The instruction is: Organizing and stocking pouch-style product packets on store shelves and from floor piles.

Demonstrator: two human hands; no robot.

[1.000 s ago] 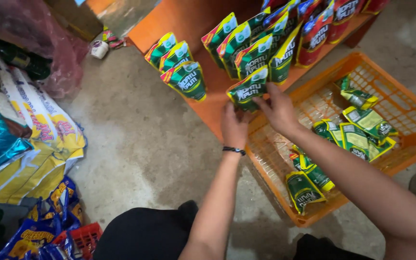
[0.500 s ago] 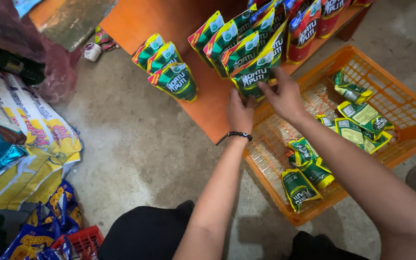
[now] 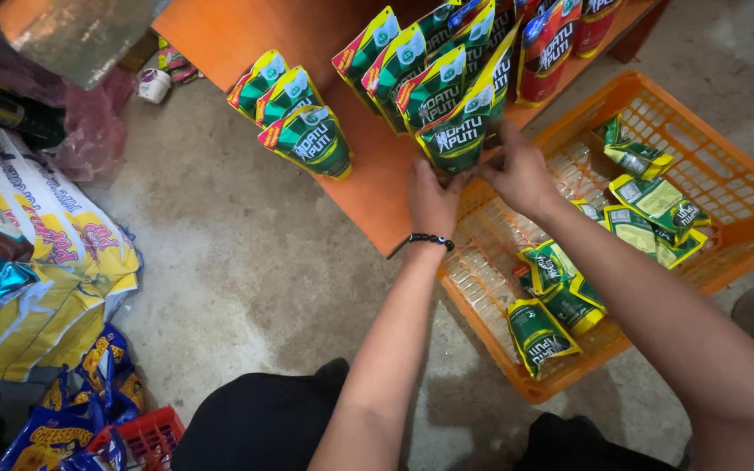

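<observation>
Nearest, below the right hand point(image 3: 521, 174), an orange crate point(image 3: 743, 231) stands on the floor with green pouches point(image 3: 560, 288) lying loose inside. The left hand point(image 3: 432, 199), with a dark bracelet point(image 3: 430, 238), and the right hand both close their fingers on the bottom of one green pouch point(image 3: 457, 135), upright at the shelf point(image 3: 368, 166) edge. Behind it stand more pouches in a row point(image 3: 412, 74), blocking the way further in. Left of the hands stand three others point(image 3: 294, 109).

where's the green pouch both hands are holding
In the head view, upper centre: the green pouch stands on the orange shelf, fronting a pouch row, left of the orange crate.
</observation>
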